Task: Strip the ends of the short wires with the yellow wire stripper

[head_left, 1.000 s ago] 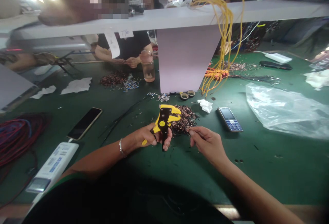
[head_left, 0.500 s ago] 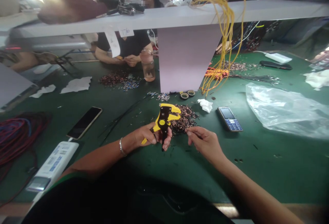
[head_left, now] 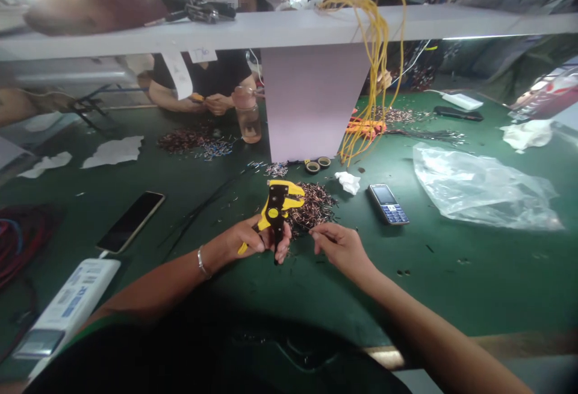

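My left hand (head_left: 255, 238) is closed around the handles of a yellow and black wire stripper (head_left: 276, 206), its jaws pointing up and to the right. Behind those jaws lies a heap of short wire scraps (head_left: 315, 204), dark with coppery ends. At the heap's near right edge is my right hand (head_left: 338, 246), with thumb and forefinger pinched together. Whatever sits in that pinch is too small to make out. The two hands are apart.
A black smartphone (head_left: 132, 222) and a white power strip (head_left: 67, 306) lie left. To the right are a keypad phone (head_left: 388, 204) and a clear plastic bag (head_left: 478, 192). Yellow wires (head_left: 377, 62) hang from the shelf (head_left: 253, 29). A bottle (head_left: 248, 118) stands before a co-worker (head_left: 203, 84).
The whole view has shifted, so the bench and both hands appear further left. Both hands keep nearly the same pose, and the wire stripper stays in my left hand.
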`<action>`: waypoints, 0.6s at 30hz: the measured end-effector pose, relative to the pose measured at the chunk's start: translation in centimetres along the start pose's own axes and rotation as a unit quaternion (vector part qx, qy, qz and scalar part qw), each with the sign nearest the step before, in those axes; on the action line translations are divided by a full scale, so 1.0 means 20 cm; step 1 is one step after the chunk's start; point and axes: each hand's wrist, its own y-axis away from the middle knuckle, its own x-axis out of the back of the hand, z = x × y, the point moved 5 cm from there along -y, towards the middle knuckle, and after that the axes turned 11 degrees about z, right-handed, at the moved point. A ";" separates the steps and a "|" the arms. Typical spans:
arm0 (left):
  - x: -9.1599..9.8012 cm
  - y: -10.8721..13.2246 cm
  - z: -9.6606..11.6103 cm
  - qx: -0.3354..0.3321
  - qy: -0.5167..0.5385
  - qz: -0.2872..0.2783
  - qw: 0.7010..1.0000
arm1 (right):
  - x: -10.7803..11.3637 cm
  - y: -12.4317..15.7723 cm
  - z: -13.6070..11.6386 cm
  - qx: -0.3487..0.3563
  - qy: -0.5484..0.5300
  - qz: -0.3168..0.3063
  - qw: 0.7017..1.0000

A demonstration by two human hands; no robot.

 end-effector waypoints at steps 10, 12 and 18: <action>-0.01 0.00 0.00 0.004 0.025 -0.010 1.000 | 0.00 -0.02 -0.02 -0.057 -0.038 0.002 0.998; 0.00 0.00 -0.01 0.010 0.027 -0.012 1.000 | 0.02 -0.03 -0.03 -0.075 -0.055 0.016 0.996; 0.01 0.00 -0.02 0.013 0.021 -0.009 1.000 | 0.05 -0.02 -0.05 -0.066 -0.049 0.032 0.996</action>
